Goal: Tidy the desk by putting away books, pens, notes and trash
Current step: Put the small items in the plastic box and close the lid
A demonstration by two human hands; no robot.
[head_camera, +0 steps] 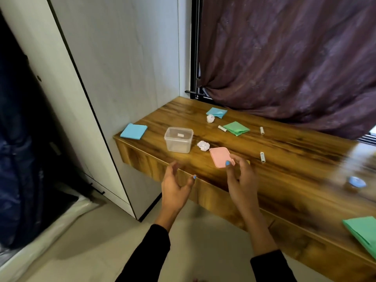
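R hand [242,180] pinches pink lid [220,156], L hand [175,186] spread; paper ball [203,145] btwn it & tub [178,146].

A home room: a wardrobe [114,78], a drawn curtain [295,64] and a wooden ledge [264,143].

Wears long black sleeves [150,255] ending short of the wrists, light blue polish on thumbnails [227,163] of left hand [176,189] and right hand [242,180].
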